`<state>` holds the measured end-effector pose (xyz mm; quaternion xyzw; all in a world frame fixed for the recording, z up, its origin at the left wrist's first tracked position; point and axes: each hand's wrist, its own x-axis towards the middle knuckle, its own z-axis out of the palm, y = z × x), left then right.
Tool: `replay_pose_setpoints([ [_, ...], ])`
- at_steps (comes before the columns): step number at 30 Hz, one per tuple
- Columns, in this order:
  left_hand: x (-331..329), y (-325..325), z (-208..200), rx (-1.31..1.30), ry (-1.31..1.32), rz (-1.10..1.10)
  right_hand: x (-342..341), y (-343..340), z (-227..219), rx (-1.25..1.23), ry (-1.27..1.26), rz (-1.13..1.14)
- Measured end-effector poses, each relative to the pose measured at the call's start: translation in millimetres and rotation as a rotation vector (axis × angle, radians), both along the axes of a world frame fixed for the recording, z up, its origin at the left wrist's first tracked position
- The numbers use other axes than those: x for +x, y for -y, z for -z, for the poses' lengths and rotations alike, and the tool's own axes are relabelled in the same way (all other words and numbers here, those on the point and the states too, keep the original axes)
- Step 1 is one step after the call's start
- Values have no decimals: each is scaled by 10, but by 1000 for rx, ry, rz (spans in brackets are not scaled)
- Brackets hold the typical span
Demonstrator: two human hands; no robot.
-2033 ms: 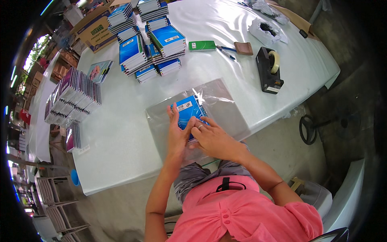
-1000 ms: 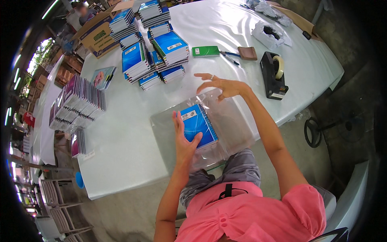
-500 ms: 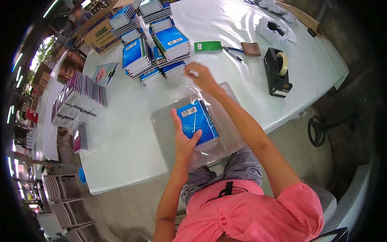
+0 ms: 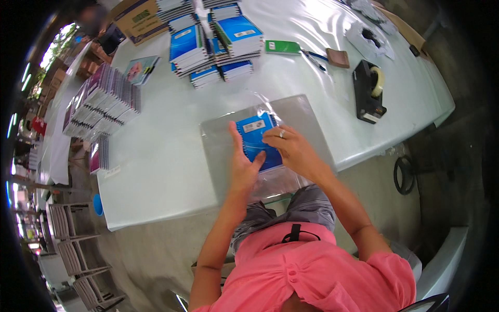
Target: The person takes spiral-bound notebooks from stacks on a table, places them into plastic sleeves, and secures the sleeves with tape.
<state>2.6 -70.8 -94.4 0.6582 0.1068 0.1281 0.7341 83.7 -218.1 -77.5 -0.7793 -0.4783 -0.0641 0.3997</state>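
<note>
A blue spiral notebook with a white label lies over a pile of clear plastic sheets at the table's near edge. My left hand grips it from the left, the thumb across the lower cover and the fingers along the side. Bent over the notebook's right side, the fingers of my right hand press on the cover and edge; a ring shows on one finger. Coil binding is visible along the left edge and near the upper right corner. Whether more than one notebook is held is unclear.
Blue notebooks rise in stacks at the back. Purple notebooks are piled at left. A black tape dispenser, a green notebook, pens, a brown pouch and a white plastic bag are at right.
My right hand has come down from near the blue stacks onto the notebook's right side. Coils now show on the notebook's left edge. The view has shifted slightly.
</note>
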Motion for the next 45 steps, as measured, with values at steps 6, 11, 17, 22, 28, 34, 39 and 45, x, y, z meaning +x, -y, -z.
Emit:
replay_pose_setpoints([
  [6, 13, -129, 347, 18, 53, -17, -178, -68, -23, -149, 107, 72],
  [11, -262, -796, 332, 871, 24, 240, -259, -63, -151, -271, 202, 91],
  [17, -873, -1161, 145, 1375, -267, 520, -307, -112, -195, -282, 203, 92],
  [22, -826, -1011, 185, 1587, -157, 389, -341, -113, -222, -300, 233, 118],
  [28, -919, -617, 135, 823, -31, -91, -419, -152, -213, -302, 116, 136],
  [34, -998, -267, 14, 64, -163, -224, -410, -155, -137, -257, -71, 174],
  [39, -978, -60, -142, 497, 44, -107, -389, -240, -116, -195, -236, 104],
  [45, -852, 108, -172, 674, 192, 79, -382, -304, -106, -226, -371, 104],
])
